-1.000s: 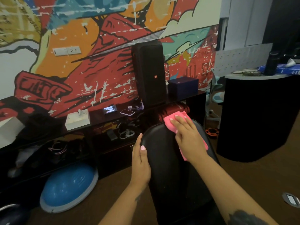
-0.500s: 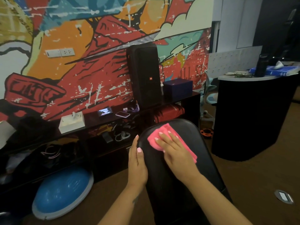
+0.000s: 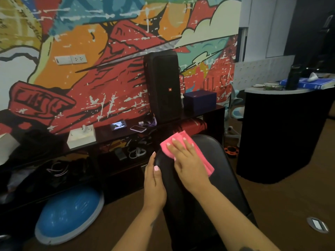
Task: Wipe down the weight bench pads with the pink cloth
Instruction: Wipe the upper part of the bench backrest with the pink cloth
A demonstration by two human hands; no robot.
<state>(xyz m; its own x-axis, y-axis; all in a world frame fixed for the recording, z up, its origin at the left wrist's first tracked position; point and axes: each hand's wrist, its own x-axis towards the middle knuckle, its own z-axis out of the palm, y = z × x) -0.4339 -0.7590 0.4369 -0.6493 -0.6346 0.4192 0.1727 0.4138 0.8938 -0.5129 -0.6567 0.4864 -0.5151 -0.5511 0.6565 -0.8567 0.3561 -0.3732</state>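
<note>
A black padded weight bench runs away from me in the lower middle of the head view. A folded pink cloth lies on the pad's far left corner. My right hand presses flat on the cloth with straight fingers. My left hand rests along the pad's left edge, thumb on top; its other fingers lie down the side of the pad and are partly hidden.
A low black shelf along the mural wall holds a tall black speaker, a dark blue box, a phone and a white box. A blue balance dome sits on the floor at left. A black counter stands right.
My right hand has slid the pink cloth from the pad's far right end leftward to its far left corner. My left hand stays on the pad's left edge.
</note>
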